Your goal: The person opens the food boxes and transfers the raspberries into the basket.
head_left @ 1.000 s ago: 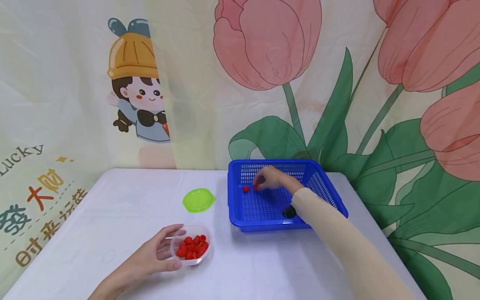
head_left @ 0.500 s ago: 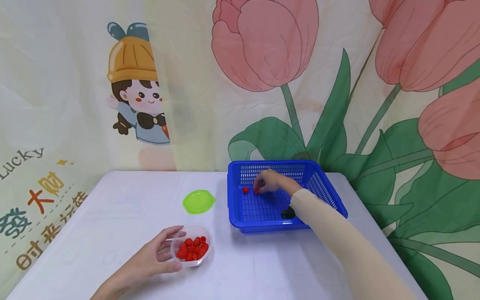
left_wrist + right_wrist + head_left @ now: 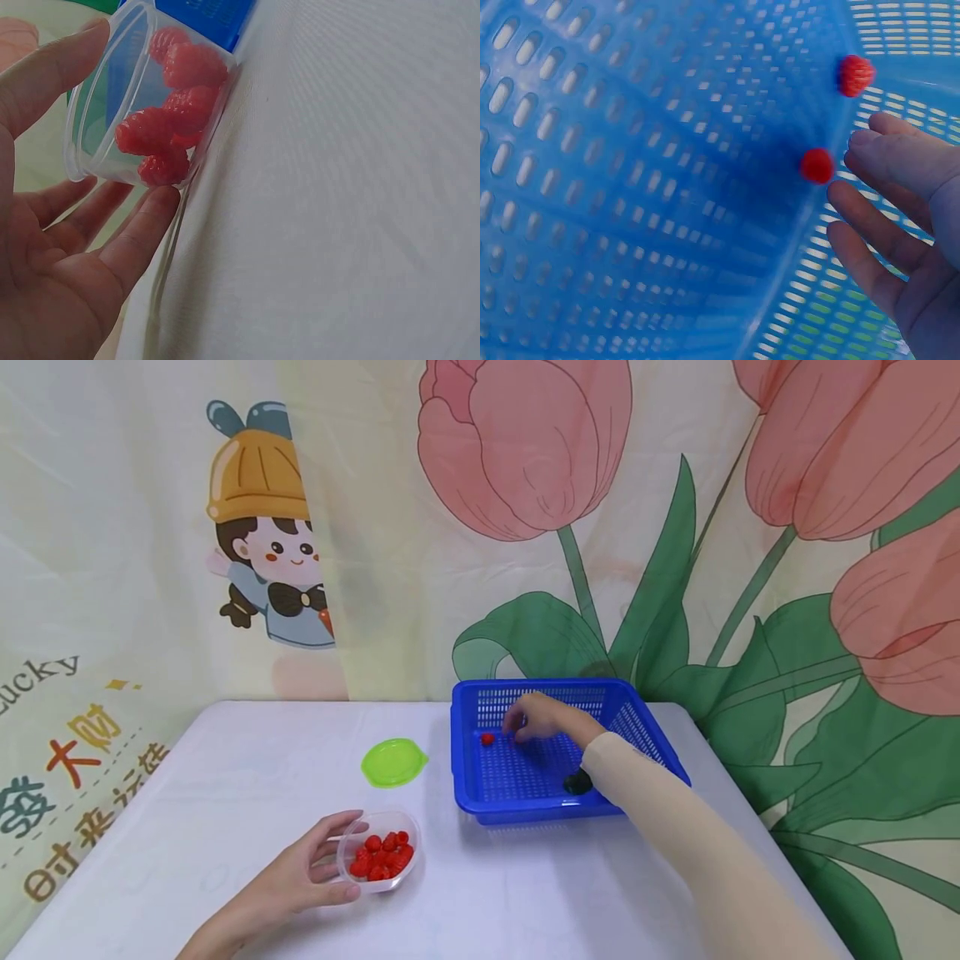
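Observation:
My left hand [image 3: 311, 864] holds a small clear plastic container [image 3: 408, 864] on the table, thumb at the near side and fingers at the far side. Inside it lie several red raspberries [image 3: 193, 66]. My right hand [image 3: 536, 718] reaches into a blue plastic basket [image 3: 517, 808]. In the right wrist view its fingers are spread and hold nothing. Just beyond the fingertips lies one raspberry [image 3: 817, 166], mostly hidden by the hand in the head view. A second raspberry [image 3: 487, 739] sits a little to its left on the basket floor.
A light green lid [image 3: 394, 762] lies flat on the white table [image 3: 247, 777], between the container and the basket's left side. Beside the right sleeve [image 3: 645, 802] a dark round thing [image 3: 577, 782] shows over the basket. A patterned cloth [image 3: 390, 568] hangs behind the table.
The right fingers held a raspberry low in the basket earlier; now they have parted from it. The left hand and container stay in place, while the head view shifts slightly.

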### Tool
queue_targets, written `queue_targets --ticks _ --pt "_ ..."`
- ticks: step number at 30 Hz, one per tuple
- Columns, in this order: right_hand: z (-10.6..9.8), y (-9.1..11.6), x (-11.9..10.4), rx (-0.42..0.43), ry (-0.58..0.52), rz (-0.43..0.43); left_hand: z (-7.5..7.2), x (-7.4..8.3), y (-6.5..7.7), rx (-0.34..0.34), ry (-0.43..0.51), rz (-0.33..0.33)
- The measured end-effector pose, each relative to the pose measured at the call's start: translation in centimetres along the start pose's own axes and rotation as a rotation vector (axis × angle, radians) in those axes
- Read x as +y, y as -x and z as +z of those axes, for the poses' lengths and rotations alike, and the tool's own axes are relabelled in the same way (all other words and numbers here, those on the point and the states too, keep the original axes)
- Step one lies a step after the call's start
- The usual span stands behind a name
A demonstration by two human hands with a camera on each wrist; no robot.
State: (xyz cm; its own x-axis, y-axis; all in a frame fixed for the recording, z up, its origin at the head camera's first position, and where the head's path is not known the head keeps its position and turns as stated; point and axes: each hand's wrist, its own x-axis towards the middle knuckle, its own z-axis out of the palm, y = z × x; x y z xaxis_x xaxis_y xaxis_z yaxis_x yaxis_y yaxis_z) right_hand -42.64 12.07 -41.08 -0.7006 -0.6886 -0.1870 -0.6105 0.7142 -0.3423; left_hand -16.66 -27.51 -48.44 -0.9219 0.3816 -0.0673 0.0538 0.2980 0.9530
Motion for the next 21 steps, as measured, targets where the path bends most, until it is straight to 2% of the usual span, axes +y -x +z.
queue_targets --ticks 4,12,21 --pt "-1.3 0.8 -0.8 0.031 -0.006 -0.024 0.0 -0.2 0.0 -0.002 0.01 -0.004" --pt "-3.7 3.6 -4.3 0.107 -0.046 -0.149 -0.1 0.1 0.0 -0.007 0.0 0.001" --pt "-3.9 5.6 -8.7 0.191 -0.089 -0.237 -0.1 -0.1 0.1 -0.003 -0.003 0.032"
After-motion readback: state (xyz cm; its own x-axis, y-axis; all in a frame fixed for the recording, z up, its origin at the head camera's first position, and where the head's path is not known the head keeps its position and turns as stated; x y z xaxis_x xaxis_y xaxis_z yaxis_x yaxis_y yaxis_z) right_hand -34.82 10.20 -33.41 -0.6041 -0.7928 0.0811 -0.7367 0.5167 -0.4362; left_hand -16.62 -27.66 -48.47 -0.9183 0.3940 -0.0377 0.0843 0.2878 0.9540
